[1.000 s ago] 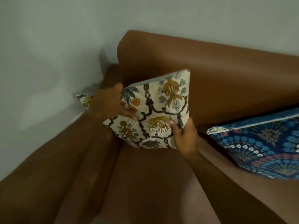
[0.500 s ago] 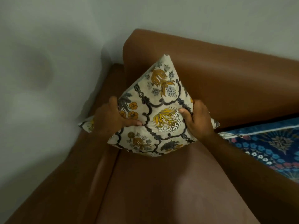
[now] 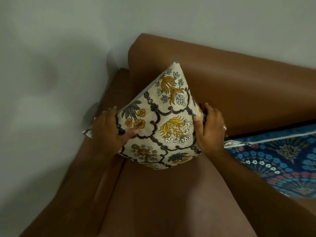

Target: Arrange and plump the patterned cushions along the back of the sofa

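Note:
A cream cushion with yellow flowers and dark scrollwork stands on one corner in the sofa's left corner, its top corner pointing up against the brown backrest. My left hand grips its left side, thumb across the front. My right hand clasps its right side, a ring on one finger. A blue patterned cushion with white piping leans against the backrest at the right, close to my right wrist.
The brown seat stretches toward me below the cushions. The sofa's left armrest runs along a pale wall. Another pale wall rises behind the backrest.
The cream cushion has been turned from lying slanted to standing on a corner, point up, and set back into the sofa corner. Both hands shifted to its sides.

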Available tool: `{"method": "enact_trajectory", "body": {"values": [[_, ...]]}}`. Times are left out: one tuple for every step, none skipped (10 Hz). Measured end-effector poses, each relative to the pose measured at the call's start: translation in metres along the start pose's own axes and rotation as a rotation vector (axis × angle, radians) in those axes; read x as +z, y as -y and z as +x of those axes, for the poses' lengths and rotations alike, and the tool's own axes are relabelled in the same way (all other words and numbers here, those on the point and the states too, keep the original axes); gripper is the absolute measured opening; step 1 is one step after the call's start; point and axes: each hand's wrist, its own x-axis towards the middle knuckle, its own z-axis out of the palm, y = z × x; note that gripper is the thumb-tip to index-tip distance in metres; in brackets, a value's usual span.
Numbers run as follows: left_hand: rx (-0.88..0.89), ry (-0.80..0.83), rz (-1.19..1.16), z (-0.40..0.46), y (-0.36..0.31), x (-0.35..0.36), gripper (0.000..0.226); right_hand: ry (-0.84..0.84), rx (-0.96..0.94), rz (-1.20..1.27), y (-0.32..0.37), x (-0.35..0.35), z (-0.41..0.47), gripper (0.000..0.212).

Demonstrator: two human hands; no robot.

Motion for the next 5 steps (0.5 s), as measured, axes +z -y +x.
{"method": "enact_trajectory", "body": {"values": [[0.084, 0.01, 0.038, -0.006, -0.009, 0.004, 0.112, 0.049, -0.094, 0.015, 0.018, 0.001, -0.004, 0.078], [0.075, 0.036, 0.071, -0.011, -0.002, 0.011, 0.116, 0.08, -0.112, 0.032, 0.032, 0.006, -0.005, 0.082], [0.044, 0.011, 0.079, -0.017, -0.004, 0.009, 0.117, 0.085, -0.069, -0.002, 0.032, -0.013, -0.013, 0.084], [0.082, -0.027, 0.102, -0.032, -0.025, 0.001, 0.116, 0.092, -0.039, -0.042, 0.031, -0.051, -0.027, 0.084], [0.169, -0.076, 0.078, -0.049, -0.061, -0.009, 0.112, 0.065, -0.051, -0.117, 0.021, -0.093, -0.036, 0.082]]}}
